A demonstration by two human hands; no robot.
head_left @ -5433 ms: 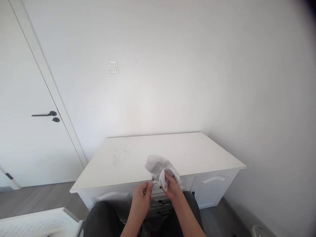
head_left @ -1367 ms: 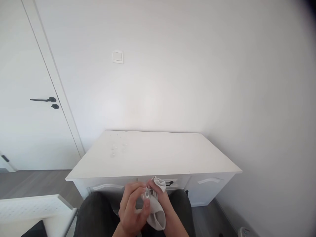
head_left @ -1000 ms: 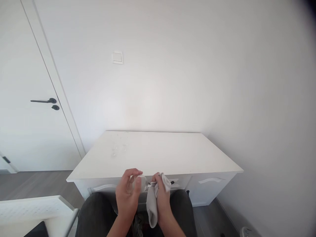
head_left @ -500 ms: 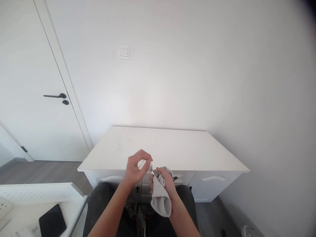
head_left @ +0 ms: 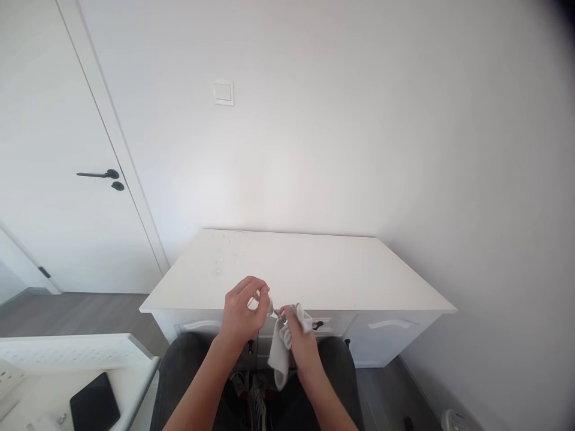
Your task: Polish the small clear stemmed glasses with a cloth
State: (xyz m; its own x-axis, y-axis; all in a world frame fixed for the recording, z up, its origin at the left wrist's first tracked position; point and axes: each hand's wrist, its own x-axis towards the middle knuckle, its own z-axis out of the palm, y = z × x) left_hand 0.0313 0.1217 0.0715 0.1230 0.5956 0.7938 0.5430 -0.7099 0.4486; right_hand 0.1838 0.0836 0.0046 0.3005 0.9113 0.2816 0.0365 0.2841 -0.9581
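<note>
My left hand [head_left: 243, 311] is closed around the bowl of a small clear stemmed glass [head_left: 271, 307], its rim curving between thumb and fingers. The glass lies tilted on its side, its stem towards the right. My right hand [head_left: 302, 346] grips a pale grey cloth [head_left: 279, 359] wrapped about the stem end, which hides the foot. One end of the cloth hangs down over my lap. Both hands are close together, just in front of the white cabinet's [head_left: 309, 269] front edge.
Several clear glasses [head_left: 218, 264], hard to make out, stand at the cabinet top's back left. On the lower left, a white desk [head_left: 135, 365] carries a dark tablet [head_left: 94, 404]. A door with a black handle [head_left: 105, 174] is at the left, and a wall rises behind the cabinet.
My left hand has shifted slightly left with the glass. The right hand has turned, and the cloth's hanging end has swung left and narrowed.
</note>
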